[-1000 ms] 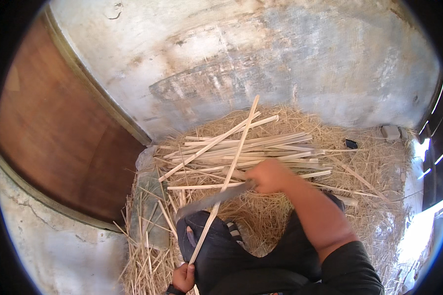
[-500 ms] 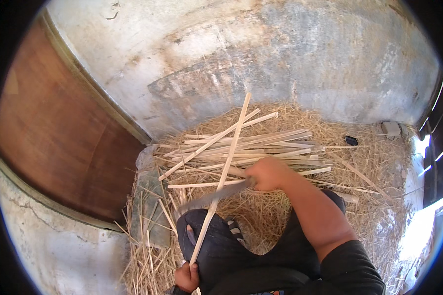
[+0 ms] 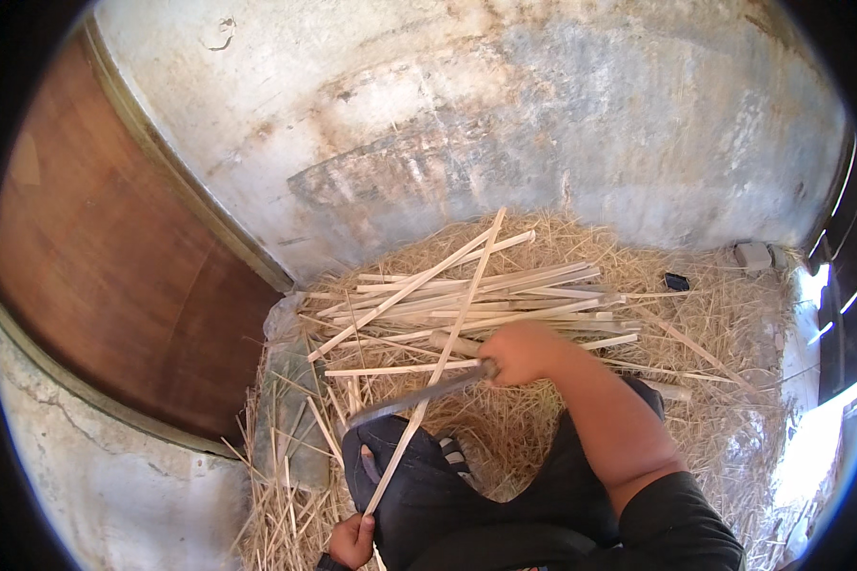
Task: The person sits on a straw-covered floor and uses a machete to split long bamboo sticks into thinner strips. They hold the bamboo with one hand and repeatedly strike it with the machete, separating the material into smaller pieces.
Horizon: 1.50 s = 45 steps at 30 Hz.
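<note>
My left hand [image 3: 352, 541] is closed on the lower end of a long pale bamboo strip [image 3: 393, 471], beside my left thigh. The strip slants up and right across my thigh, its far end above the heap of strips. My right hand [image 3: 519, 353], in front of my right knee, grips a large knife. Its long dark blade [image 3: 417, 396] points left and crosses the strip just beyond my left knee. The fist hides the knife's grip. A rounded wooden piece [image 3: 455, 344] shows just left of the fist; whether it belongs to the knife I cannot tell.
Several pale strips [image 3: 543, 278] lie heaped on the straw-covered floor [image 3: 714, 333] ahead. A stained wall [image 3: 581, 133] stands behind, with a brown panel [image 3: 133, 257] at left. A small black object [image 3: 676, 282] and a pale block [image 3: 753, 255] lie at the right.
The strip's far end has come lower and shifted right, while my left hand has moved slightly left and toward me. The knife blade, blurred before, shows sharply with its tip beside my left knee.
</note>
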Each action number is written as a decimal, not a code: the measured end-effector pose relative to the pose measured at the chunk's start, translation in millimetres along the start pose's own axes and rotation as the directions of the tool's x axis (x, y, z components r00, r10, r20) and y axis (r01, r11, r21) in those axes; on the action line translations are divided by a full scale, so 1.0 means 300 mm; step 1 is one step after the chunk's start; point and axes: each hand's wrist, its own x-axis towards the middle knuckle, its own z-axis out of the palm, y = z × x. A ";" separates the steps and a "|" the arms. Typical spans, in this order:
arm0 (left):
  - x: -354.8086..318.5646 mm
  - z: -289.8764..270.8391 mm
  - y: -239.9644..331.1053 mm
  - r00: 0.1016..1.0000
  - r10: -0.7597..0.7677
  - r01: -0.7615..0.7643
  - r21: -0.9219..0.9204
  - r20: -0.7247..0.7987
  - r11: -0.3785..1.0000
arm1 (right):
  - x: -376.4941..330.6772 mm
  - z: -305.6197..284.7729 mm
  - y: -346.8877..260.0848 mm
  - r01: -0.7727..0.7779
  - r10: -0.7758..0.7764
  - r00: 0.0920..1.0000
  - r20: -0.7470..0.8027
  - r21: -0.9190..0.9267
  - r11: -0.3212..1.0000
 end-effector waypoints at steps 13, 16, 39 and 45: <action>0.034 -0.033 -0.026 0.965 -0.177 0.216 -0.202 0.195 0.955 | -0.022 0.003 -0.002 0.019 -0.026 0.996 0.086 0.089 0.996; 0.017 -0.037 -0.010 0.970 -0.167 0.203 -0.210 0.179 0.956 | 0.003 -0.003 0.110 -0.092 0.089 0.996 0.025 0.167 0.982; 0.012 -0.006 0.052 1.000 -0.024 0.024 -0.026 0.006 0.999 | -0.008 0.011 0.109 -0.136 0.145 0.989 -0.020 0.248 0.959; 0.015 -0.014 0.039 0.999 -0.031 0.032 -0.017 0.022 0.999 | -0.054 -0.045 0.147 -0.117 0.120 0.993 -0.008 0.147 0.982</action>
